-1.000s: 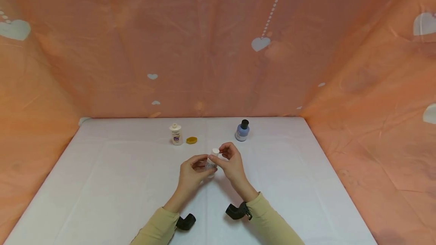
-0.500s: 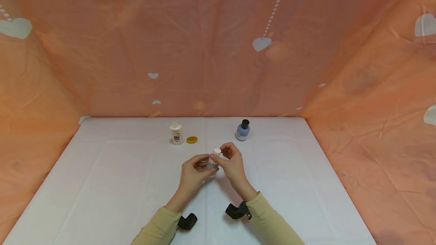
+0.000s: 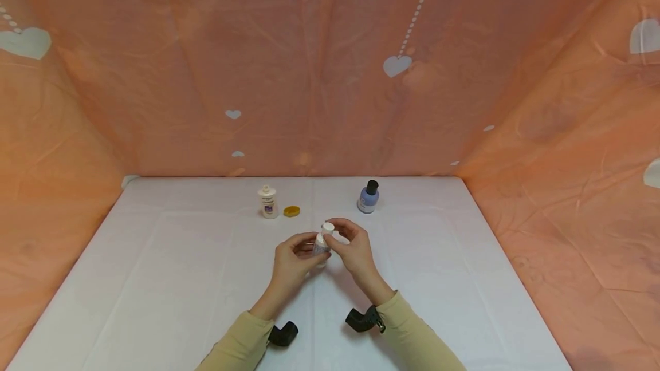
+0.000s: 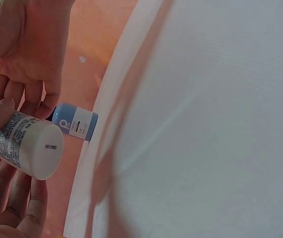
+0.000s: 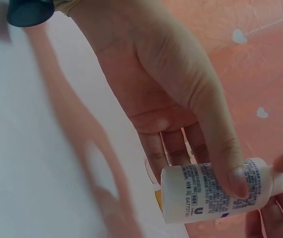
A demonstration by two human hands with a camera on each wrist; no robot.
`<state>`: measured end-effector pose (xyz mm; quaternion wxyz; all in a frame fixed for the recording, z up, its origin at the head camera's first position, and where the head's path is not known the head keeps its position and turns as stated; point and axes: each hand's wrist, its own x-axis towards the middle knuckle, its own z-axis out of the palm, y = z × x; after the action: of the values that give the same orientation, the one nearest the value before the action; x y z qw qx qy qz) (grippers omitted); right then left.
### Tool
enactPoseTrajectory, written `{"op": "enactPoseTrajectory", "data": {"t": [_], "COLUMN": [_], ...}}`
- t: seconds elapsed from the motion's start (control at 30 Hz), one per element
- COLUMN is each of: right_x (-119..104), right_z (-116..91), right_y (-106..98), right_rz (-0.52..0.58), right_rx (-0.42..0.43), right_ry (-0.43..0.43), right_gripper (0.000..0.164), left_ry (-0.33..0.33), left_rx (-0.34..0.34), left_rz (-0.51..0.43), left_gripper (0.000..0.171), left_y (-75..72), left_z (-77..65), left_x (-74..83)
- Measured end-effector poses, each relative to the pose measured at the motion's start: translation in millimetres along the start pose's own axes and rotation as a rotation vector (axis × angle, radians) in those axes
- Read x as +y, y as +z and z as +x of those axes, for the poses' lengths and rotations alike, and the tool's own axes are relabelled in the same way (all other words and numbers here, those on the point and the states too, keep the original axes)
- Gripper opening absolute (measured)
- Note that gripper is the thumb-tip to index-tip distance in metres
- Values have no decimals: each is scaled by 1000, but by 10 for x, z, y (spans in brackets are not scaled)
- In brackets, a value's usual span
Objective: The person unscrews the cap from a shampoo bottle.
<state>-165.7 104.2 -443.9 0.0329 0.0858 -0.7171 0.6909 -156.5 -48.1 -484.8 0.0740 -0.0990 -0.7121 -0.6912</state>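
A small white bottle [image 3: 320, 248] with dense printed text is held above the table, tilted. Its body lies between the thumb and fingers of my left hand [image 3: 290, 262]. With thumb and fingers, my right hand [image 3: 356, 249] pinches the white cap [image 3: 328, 227] at the bottle's top. The cap sits a little up and right of the bottle's shoulder; whether it is fully apart cannot be told. In the left wrist view the white base [image 4: 44, 151] faces the camera. The right wrist view shows the left thumb [image 5: 238, 181] across the label.
Farther back on the white table [image 3: 206, 279] stand a cream bottle [image 3: 268, 204] with a small nozzle and a blue bottle [image 3: 368, 199] with a black cap. A yellow lid [image 3: 291, 211] lies beside the cream one. Orange cloth [image 3: 330, 90] hangs behind and at both sides.
The right hand has shifted its fingers around the cap, and the cap has moved slightly up from the bottle's shoulder. The left hand keeps its hold on the bottle almost unmoved.
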Motion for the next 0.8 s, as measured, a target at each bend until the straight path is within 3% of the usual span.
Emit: {"op": "enactPoseTrajectory", "data": {"t": [0.1,0.47,0.8], "right_x": [-9,21,35], "right_z": [-7,6,7], "right_y": [-6,-15,54], "right_rz": [-2,31,80], "right_rx": [-31,-80,29], "right_ry": [-5,-42,-37], "right_gripper": [31,34,40], "left_ry": [-3,-5,-5], "left_rx": [-8,-11,6], "left_rz": [2,3,5], "left_gripper": [42,43,43], "left_y": [-8,-18,-10], "left_z": [-19,-22,-31], "left_x": [138,156,152]}}
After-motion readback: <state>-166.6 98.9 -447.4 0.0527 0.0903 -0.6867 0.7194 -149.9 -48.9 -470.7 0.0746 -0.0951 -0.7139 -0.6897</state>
